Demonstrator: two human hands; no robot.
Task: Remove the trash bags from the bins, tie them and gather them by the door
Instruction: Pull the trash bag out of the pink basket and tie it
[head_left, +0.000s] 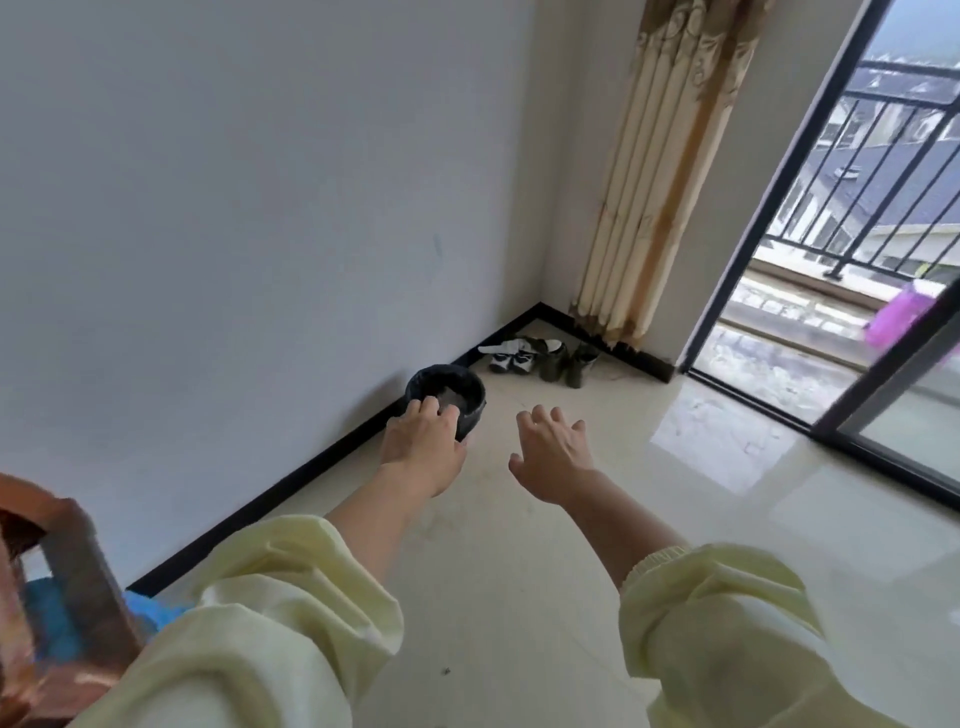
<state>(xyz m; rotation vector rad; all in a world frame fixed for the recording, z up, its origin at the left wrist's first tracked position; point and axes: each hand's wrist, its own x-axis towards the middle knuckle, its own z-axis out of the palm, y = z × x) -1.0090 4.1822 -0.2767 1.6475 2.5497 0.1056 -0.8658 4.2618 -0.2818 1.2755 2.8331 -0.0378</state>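
Sleeves (291, 597) fwd | L grip (423, 441) spread, overlaps bagged bin (471, 408) by baseboard (260, 514) | R grip (553, 457) spread over floor (519, 597)

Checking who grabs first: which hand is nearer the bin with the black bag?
Left. The left hand is at the bin's near rim; the right hand hovers apart to its right, over floor.

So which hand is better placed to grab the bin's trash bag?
Probably left: the left hand overlaps the near rim of the black trash bag, while the right hand hangs open over the floor beside it.
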